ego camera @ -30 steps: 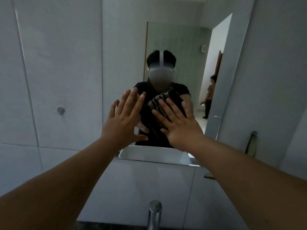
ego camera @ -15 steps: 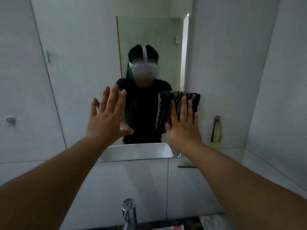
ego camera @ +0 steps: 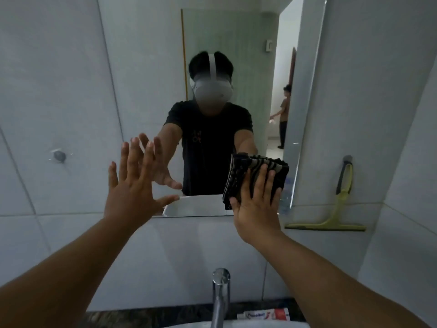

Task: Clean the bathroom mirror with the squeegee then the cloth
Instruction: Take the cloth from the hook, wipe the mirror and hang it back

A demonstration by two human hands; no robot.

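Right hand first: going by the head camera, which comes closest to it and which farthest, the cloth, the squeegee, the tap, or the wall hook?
1. Cloth: pressed under the right hand, on the mirror.
2. Squeegee: hanging to its right.
3. Tap: below, about as near; too close to call.
4. Wall hook: far left.

Toothpaste tube (ego camera: 266,314) on counter: brand lettering blurred, perhaps "Pepsodent"; nothing else legible.

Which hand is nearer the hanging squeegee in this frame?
Right. The right hand presses the cloth on the mirror's lower right corner, just left of the squeegee. The left hand is spread open at the mirror's lower left, farther away.
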